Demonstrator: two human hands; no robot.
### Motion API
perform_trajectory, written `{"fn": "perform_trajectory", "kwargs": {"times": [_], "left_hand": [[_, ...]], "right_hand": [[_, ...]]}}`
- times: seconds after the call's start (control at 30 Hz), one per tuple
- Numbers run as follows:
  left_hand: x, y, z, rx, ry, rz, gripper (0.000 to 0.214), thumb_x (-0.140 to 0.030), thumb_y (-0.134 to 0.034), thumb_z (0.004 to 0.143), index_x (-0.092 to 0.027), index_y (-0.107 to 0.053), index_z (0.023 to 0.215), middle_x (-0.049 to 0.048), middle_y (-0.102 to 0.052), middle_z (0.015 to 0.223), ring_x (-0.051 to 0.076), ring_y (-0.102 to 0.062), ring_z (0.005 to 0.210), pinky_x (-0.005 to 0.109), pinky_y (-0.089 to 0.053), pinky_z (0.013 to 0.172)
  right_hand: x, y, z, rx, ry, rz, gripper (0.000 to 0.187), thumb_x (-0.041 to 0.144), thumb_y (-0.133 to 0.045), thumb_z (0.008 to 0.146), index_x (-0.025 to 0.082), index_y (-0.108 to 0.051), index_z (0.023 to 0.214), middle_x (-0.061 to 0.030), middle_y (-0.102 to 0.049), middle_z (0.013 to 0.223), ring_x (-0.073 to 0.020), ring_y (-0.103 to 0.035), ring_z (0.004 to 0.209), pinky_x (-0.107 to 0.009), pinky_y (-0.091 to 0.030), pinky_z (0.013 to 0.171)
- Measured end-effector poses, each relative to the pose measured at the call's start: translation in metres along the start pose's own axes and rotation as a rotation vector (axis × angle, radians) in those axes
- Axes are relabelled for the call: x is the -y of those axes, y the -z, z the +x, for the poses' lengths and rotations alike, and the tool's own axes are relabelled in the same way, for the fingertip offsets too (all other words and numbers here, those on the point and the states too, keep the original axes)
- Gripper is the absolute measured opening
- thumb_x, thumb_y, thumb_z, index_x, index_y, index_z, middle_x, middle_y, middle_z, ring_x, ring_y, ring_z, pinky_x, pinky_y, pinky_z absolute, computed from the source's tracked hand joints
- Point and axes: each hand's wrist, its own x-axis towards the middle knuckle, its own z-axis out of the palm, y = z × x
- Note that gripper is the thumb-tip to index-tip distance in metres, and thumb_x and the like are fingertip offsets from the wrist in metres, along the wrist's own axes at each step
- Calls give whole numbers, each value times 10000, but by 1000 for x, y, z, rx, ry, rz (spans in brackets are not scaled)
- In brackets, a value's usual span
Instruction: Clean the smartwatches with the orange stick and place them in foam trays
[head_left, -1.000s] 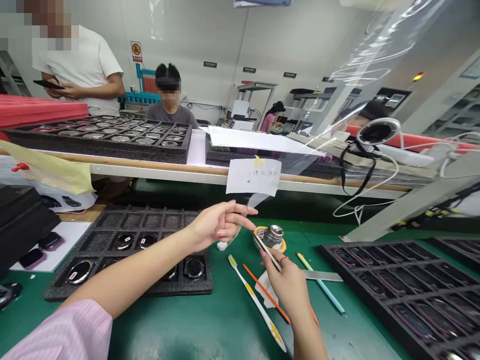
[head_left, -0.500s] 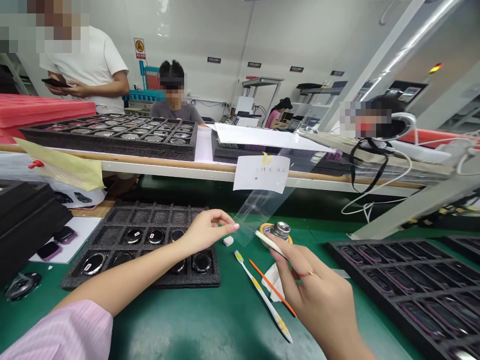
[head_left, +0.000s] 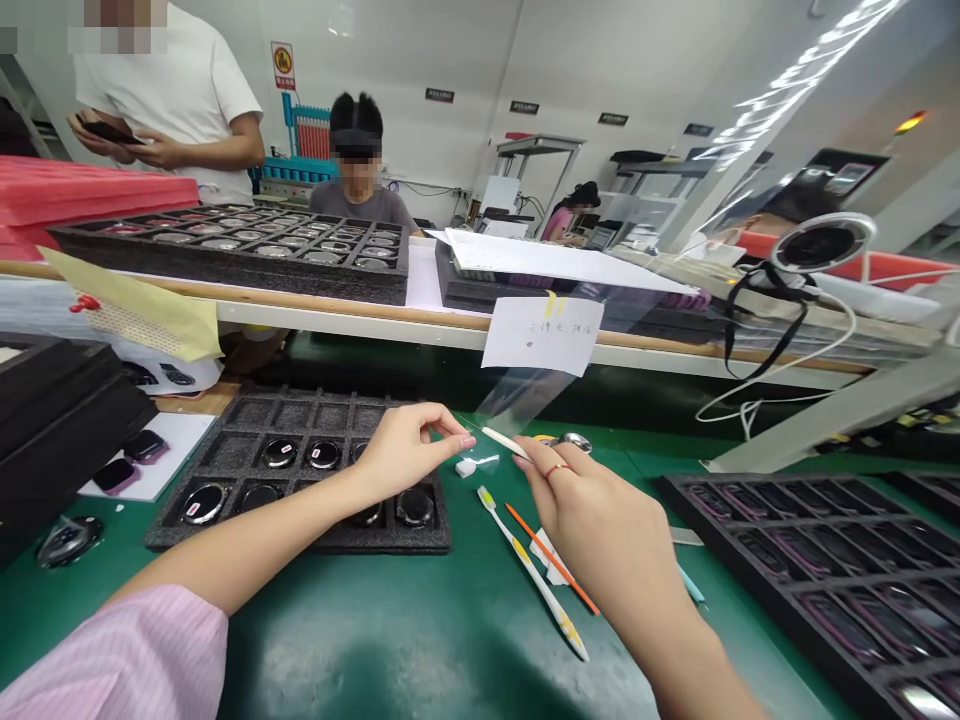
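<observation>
My right hand (head_left: 600, 510) grips a thin white rounded piece (head_left: 506, 440), seen edge-on, with a fine line at its tip. My left hand (head_left: 420, 440) is closed in a pinch just left of it; what the fingertips hold is too small to make out. Under the left arm lies a black foam tray (head_left: 322, 410) with round watch bodies in some pockets. Below the hands are a white and yellow toothbrush (head_left: 536, 580), an orange stick (head_left: 551, 555) and a crumpled white tissue (head_left: 551, 560). A small white block (head_left: 465, 467) sits near my left fingertips.
A foam tray of purple-edged devices (head_left: 795, 570) stands at right. Black foam trays (head_left: 60, 430) are stacked at left. Overhead, a shelf (head_left: 420, 325) carries trays and papers; a clear plastic strip (head_left: 525, 400) hangs below it. Several people are across the bench.
My right hand has moved up and left with the white piece, nearer my left hand. My left hand keeps its pinch. The camera view has shifted slightly.
</observation>
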Motion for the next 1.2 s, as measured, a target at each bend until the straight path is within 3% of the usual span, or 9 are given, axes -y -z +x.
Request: {"fn": "perform_trajectory", "kwargs": {"times": [0.17,0.23,0.33,0.47,0.6,0.7,0.9,1.2], "left_hand": [[11,31,-10,-86,49,53,269,-426,-719,777,-158,-715,791,-30,-606,636,80,-395,503,214,-290,494],[18,46,-16,-63,101,95,293,-449,-706,788,-157,-698,814,-34,-589,637,78,-392,498,212,-283,489],[31,67,-26,136,208,186,339,-495,-696,803,-157,-681,825,-48,-541,586,77,-369,490,213,-249,489],[42,83,-35,434,308,178,341,-481,-785,729,-151,-698,734,-25,-604,623,77,-411,514,213,-277,502],[46,87,-37,597,307,316,278,-439,-783,776,-169,-717,781,-34,-627,641,91,-480,551,210,-306,535],[47,88,-32,668,222,447,188,-361,-746,842,-183,-710,791,-31,-668,699,102,-552,611,207,-337,581],[50,87,-12,796,125,475,98,-235,-738,863,-185,-694,792,-24,-738,793,110,-644,713,195,-374,640],[57,79,-5,762,31,543,99,-236,-751,844,-199,-706,764,-22,-705,752,129,-619,681,221,-350,620]], "right_hand": [[-8,-9,-13,39,-110,-9,374,309,-440,1024,211,-800,1005,-42,-783,844,-153,-580,466,-278,-273,415],[-11,-21,-23,53,-175,83,424,368,-413,1020,218,-808,985,-58,-794,850,-177,-584,461,-291,-289,413],[-6,-44,-36,107,-283,367,464,475,-420,995,222,-808,1014,-77,-791,797,-203,-633,507,-296,-396,464],[14,-72,-51,274,-478,720,474,536,-476,929,205,-805,1011,-72,-783,739,-219,-697,589,-288,-490,537],[24,-85,-59,374,-534,838,454,530,-526,874,206,-798,1041,-57,-772,712,-209,-674,548,-300,-510,554],[23,-85,-59,392,-551,852,456,513,-530,859,188,-797,1037,-74,-778,751,-220,-697,595,-316,-534,596],[21,-85,-60,381,-546,851,448,487,-529,865,166,-790,1036,-80,-776,753,-211,-685,571,-314,-532,582],[20,-83,-59,367,-512,846,404,490,-530,898,198,-784,1015,-62,-763,727,-212,-695,585,-306,-527,572]]}}
